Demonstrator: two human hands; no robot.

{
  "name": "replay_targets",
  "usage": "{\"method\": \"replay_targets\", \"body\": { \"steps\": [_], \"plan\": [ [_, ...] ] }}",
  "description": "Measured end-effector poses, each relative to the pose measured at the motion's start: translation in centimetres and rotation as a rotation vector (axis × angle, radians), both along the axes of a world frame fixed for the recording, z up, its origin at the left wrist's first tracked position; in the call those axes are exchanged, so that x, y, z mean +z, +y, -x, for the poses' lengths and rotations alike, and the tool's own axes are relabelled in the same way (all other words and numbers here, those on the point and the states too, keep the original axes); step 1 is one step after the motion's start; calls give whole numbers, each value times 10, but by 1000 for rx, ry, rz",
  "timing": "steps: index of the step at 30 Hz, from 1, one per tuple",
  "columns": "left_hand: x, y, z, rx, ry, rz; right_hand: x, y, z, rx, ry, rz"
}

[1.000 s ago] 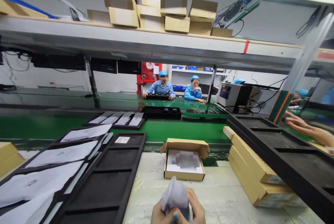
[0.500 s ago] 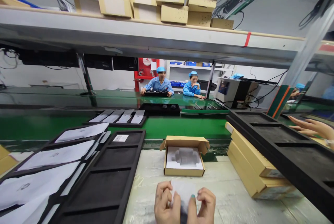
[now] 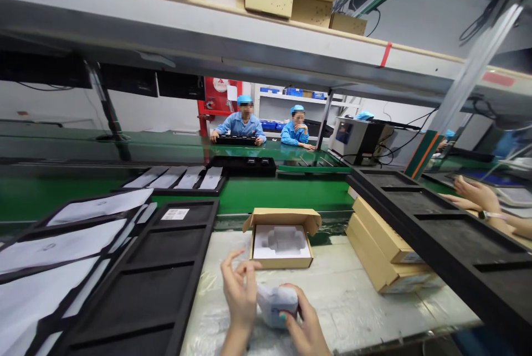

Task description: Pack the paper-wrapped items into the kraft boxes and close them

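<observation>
My right hand grips a small bundle in whitish, translucent wrapping. What lies inside the wrapping cannot be made out. Just left of it, my left hand is raised with its fingers apart and nothing in them; I cannot tell whether it touches the bundle's edge. Beyond both hands stands a cardboard box with its lid up. A white foam insert with a shaped hollow fills the box.
On the left lie a black compartment tray and white printed pouches. At right, another black tray rests over stacked cartons; a co-worker's hands are beyond. Two people sit across the green bench.
My left hand has come off the bundle and opened to the left, while my right hand keeps hold of it. The bundle looks more compact. The view has shifted slightly.
</observation>
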State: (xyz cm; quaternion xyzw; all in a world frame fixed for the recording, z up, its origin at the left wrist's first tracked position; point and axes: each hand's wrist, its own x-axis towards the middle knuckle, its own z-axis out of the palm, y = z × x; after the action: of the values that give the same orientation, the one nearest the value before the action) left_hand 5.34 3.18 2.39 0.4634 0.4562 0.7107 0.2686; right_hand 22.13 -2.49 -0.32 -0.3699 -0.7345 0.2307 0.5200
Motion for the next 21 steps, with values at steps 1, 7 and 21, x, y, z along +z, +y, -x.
{"method": "replay_targets", "body": {
  "steps": [1, 7, 21],
  "plan": [
    [1, 9, 5, 32, 60, -18, 14, 6, -5, -33, -75, -70],
    [-7, 54, 2, -63, 707, 105, 86, 86, -24, -171, -851, -184],
    [-36, 69, -9, -72, 584, 106, 53, 194, -18, -55, -898, 173]
  ]
}}
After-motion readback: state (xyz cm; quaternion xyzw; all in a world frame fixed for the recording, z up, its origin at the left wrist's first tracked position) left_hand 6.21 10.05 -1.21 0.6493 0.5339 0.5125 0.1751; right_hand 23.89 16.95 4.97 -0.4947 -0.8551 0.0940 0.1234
